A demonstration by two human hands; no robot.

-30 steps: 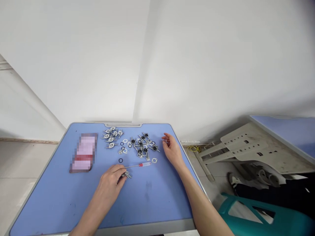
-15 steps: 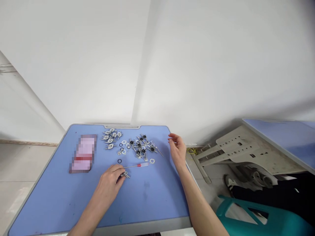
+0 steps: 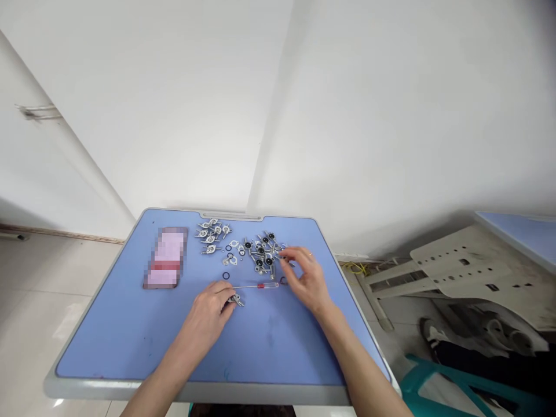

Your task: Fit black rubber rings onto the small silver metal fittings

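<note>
My left hand (image 3: 212, 308) rests on the blue table, its fingers closed on a small metal valve (image 3: 237, 299) with thin pipe stubs. A screwdriver (image 3: 266, 285) with a clear and red handle lies just beyond, its tip by my left fingers. Over the right edge of a pile of valves with black discs (image 3: 259, 262), my right hand (image 3: 306, 275) hovers, thumb and fingers curved and apart. A flat ring-shaped piece (image 3: 284, 280) lies partly under it. Loose flat plates (image 3: 233, 244) and a black ring (image 3: 226, 275) lie left of that pile.
More metal valves (image 3: 211, 249) form a group at the back left. A phone-like slab with a blurred face (image 3: 167, 255) lies at the left. The table (image 3: 260, 353) meets a white wall behind. To the right are another desk (image 3: 521, 231) and a teal stool (image 3: 460, 379).
My right hand has moved left from the table's right edge to the valve pile. My left hand still holds the valve. The view has shifted, so the table sits farther right.
</note>
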